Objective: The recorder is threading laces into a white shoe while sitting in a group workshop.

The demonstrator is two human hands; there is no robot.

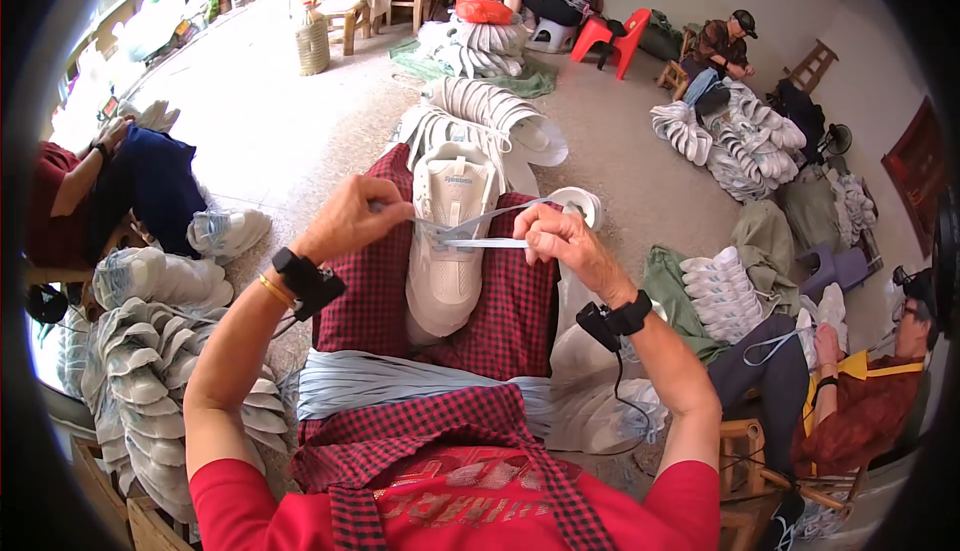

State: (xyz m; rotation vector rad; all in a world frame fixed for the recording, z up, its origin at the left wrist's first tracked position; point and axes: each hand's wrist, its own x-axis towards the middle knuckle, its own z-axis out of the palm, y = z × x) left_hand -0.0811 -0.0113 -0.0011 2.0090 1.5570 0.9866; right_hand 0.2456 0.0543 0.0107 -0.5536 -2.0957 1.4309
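Observation:
A white shoe upper rests on my lap over a red-and-black checked apron, toe toward me. A light blue shoelace runs through its lowest eyelets. My left hand, left of the shoe, is closed in a pinch on one side of the lace. To the right, my right hand pinches the lace too, with two strands stretched from the shoe to its fingers. A thick bundle of light blue laces lies across my lap, nearer my body than the shoe.
Beyond my knees stands a row of white shoe uppers. Stacked uppers fill the left side, with more piles at the far right. Several people sit around, one with a lace at right. A red chair stands behind.

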